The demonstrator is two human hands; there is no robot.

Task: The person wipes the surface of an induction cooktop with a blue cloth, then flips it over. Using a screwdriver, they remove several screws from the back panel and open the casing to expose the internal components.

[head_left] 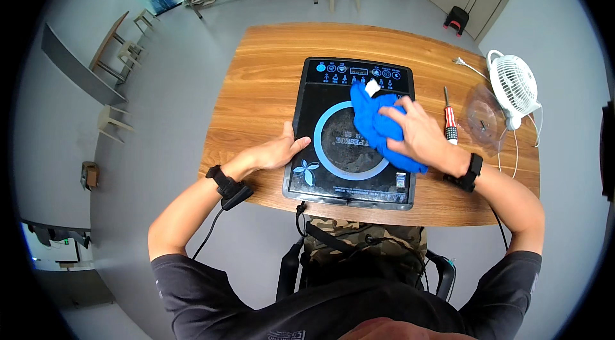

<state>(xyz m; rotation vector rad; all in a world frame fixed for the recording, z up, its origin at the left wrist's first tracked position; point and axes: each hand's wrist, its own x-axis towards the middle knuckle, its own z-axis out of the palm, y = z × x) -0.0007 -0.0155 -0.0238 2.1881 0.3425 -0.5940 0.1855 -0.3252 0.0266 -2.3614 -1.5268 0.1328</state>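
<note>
A black induction cooktop [298,170] with a blue ring and a control panel at its far end lies on the wooden table, its panel side away from me. My left hand [277,149] holds its left edge, thumb resting on the top and the other fingers partly hidden along the side. On the right half of the glass, my right hand [416,133] grips a bunched blue cloth [368,112], fingers bent into it. The cloth covers part of the ring and touches the lower panel; a white tag [372,87] sticks out at its far end.
Right of the cooktop lies a red-and-black-handled screwdriver [450,123]. Beside it are a clear plastic cover [482,117] with small dark pieces and a white fan [514,82] with its cord. The wooden table [269,58] ends just in front of me. Stools stand beyond.
</note>
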